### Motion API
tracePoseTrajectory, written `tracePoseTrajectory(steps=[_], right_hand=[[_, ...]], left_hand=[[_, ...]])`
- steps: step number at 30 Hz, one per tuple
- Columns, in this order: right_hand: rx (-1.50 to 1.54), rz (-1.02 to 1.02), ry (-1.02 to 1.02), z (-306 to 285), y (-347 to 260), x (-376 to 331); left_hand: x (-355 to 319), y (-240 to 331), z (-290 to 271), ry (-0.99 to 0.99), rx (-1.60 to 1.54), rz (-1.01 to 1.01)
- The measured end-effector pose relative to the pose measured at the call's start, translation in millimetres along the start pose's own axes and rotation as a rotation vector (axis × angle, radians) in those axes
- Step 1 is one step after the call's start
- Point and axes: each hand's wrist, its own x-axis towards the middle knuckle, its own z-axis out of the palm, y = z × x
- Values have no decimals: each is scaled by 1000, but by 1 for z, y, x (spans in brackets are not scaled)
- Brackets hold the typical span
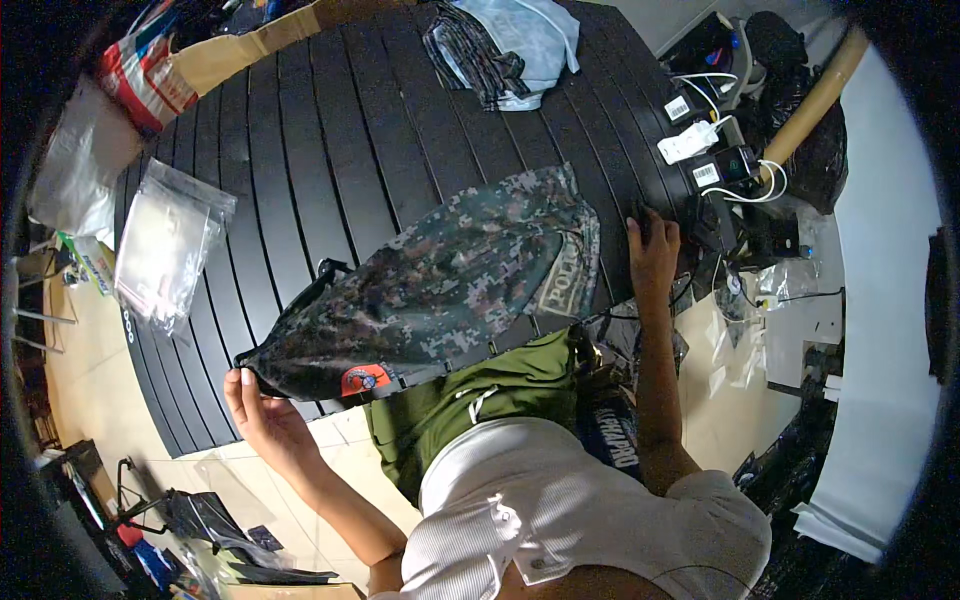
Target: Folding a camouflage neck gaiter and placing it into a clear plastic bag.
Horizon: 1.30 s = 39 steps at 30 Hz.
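A camouflage garment (440,285) lies spread on the black slatted table (330,150), reaching from the near left edge toward the middle right. My left hand (262,410) pinches its left end at the table's near edge. My right hand (652,250) rests flat on the table's right edge, just past the garment's right end, with its fingers apart and nothing in it. A red round patch (366,380) shows on the garment's near hem.
Clear plastic bags (165,240) lie at the table's left. Folded striped and light-blue cloth (505,50) sits at the far end. Chargers, cables and small devices (705,150) crowd the right side. A cardboard tube (815,100) leans at far right. Bags lie on the tiled floor below.
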Motion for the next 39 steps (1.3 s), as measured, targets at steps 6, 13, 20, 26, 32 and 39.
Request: tracePoseTrajectory(steps=[6, 13, 20, 26, 32, 39], right_hand=[[35, 45, 5, 2, 7, -1], [-99, -35, 42, -11, -15, 3], [30, -176, -61, -5, -49, 12], [810, 220, -488, -40, -78, 50], [1793, 685, -131, -124, -118, 91], [1723, 256, -73, -132, -73, 84]], left_hand=[[3, -5, -3, -75, 8, 1], [5, -4, -7, -98, 36, -14], [4, -1, -1, -144, 167, -143], [10, 23, -12, -196, 341, -132], [-4, 120, -42, -190, 522, 662], [3, 141, -50, -43, 291, 688]])
